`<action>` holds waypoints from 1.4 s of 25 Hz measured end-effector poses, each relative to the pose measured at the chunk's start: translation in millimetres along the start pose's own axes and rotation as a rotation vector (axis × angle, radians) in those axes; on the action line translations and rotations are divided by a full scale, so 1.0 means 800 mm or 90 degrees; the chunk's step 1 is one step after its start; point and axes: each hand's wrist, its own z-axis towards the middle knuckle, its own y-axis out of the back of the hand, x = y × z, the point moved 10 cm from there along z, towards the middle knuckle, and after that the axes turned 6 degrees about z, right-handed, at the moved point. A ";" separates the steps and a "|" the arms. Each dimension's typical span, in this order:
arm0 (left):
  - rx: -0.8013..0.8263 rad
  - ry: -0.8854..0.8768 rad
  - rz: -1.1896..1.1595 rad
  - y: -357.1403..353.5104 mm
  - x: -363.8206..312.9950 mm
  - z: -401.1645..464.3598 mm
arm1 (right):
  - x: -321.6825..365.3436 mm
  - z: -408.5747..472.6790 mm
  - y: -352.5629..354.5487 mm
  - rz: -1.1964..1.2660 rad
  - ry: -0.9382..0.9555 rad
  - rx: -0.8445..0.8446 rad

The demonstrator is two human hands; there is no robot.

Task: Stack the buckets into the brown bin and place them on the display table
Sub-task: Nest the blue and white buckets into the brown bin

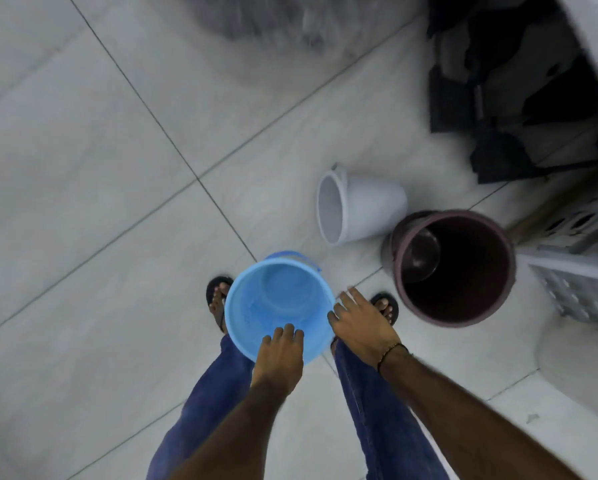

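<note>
A blue bucket (279, 299) hangs upright over my feet, mouth up, its handle folded at the far rim. My left hand (279, 355) grips its near rim, fingers curled inside. My right hand (359, 323) is beside the bucket's right rim with fingers spread, holding nothing; whether it touches the rim I cannot tell. The brown bin (453, 268) stands upright on the floor to the right, and inside it something round and dark shows. A white bucket (359, 209) lies on its side just behind the bin, mouth facing left.
Grey tiled floor (100, 202) spreads to the left. Black items (498, 98) are piled at the upper right. White perforated baskets (581, 271) sit at the right edge beside the bin. A blurred grey bundle (273, 26) lies at the top.
</note>
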 end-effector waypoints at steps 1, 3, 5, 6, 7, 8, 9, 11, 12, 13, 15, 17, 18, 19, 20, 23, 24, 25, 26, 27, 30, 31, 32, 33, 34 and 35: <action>-0.020 0.004 -0.024 0.034 -0.004 0.001 | -0.021 -0.007 0.024 0.009 -0.025 -0.008; -0.059 0.004 -0.098 0.103 -0.014 0.021 | -0.069 -0.015 0.072 0.014 -0.066 -0.023; -0.106 0.024 -0.209 0.152 -0.021 0.063 | -0.113 -0.002 0.106 -0.007 -0.086 -0.051; -0.126 0.048 -0.276 0.163 -0.023 0.091 | -0.135 0.014 0.111 -0.017 -0.101 -0.057; -0.136 0.076 -0.343 0.165 -0.026 0.128 | -0.158 0.039 0.109 -0.021 -0.111 -0.053; -0.131 0.114 -0.415 0.159 -0.029 0.157 | -0.174 0.062 0.103 -0.034 -0.113 -0.051; -0.112 0.150 -0.488 0.143 -0.033 0.197 | -0.194 0.095 0.089 -0.056 -0.118 -0.052; -0.063 0.251 -0.638 0.098 -0.036 0.273 | -0.215 0.163 0.057 -0.113 -0.074 -0.044; -0.047 0.282 -0.683 0.072 -0.034 0.303 | -0.214 0.194 0.038 -0.162 -0.023 -0.032; -0.042 0.280 -0.710 0.059 -0.035 0.323 | -0.215 0.216 0.025 -0.212 0.016 -0.021; -0.039 0.214 -0.701 0.036 -0.037 0.345 | -0.219 0.245 0.001 -0.254 0.050 0.014; -0.062 0.133 -0.668 0.044 -0.026 0.348 | -0.229 0.251 0.011 -0.242 0.044 0.019; -0.088 0.098 -0.648 0.062 -0.017 0.345 | -0.236 0.252 0.027 -0.241 0.037 0.013; -0.117 0.068 -0.616 0.090 -0.006 0.341 | -0.245 0.251 0.047 -0.223 0.019 0.004; -0.157 0.040 -0.562 0.122 0.005 0.339 | -0.256 0.248 0.067 -0.194 -0.004 -0.005; -0.282 -0.090 -0.323 0.213 0.027 0.333 | -0.279 0.240 0.109 -0.103 -0.060 -0.064; -0.293 -0.124 -0.237 0.230 0.029 0.334 | -0.282 0.238 0.111 -0.082 -0.074 -0.072; -0.284 -0.142 -0.166 0.237 0.034 0.338 | -0.281 0.237 0.110 -0.065 -0.086 -0.079; -0.267 -0.146 -0.105 0.235 0.039 0.343 | -0.276 0.239 0.103 -0.051 -0.089 -0.081; -0.247 -0.149 -0.050 0.227 0.041 0.347 | -0.267 0.243 0.091 -0.037 -0.086 -0.075; -0.183 -0.182 0.052 0.186 0.040 0.347 | -0.237 0.251 0.047 0.004 -0.093 -0.052; -0.163 -0.193 0.072 0.172 0.039 0.346 | -0.231 0.251 0.033 0.014 -0.101 -0.045; -0.147 -0.199 0.085 0.160 0.040 0.344 | -0.224 0.249 0.020 0.024 -0.105 -0.036; -0.137 -0.198 0.098 0.150 0.042 0.341 | -0.217 0.247 0.011 0.028 -0.108 -0.026; -0.126 -0.192 0.114 0.142 0.046 0.338 | -0.211 0.245 0.004 0.027 -0.108 -0.017; -0.112 -0.192 0.143 0.135 0.050 0.335 | -0.206 0.242 0.001 0.023 -0.107 -0.012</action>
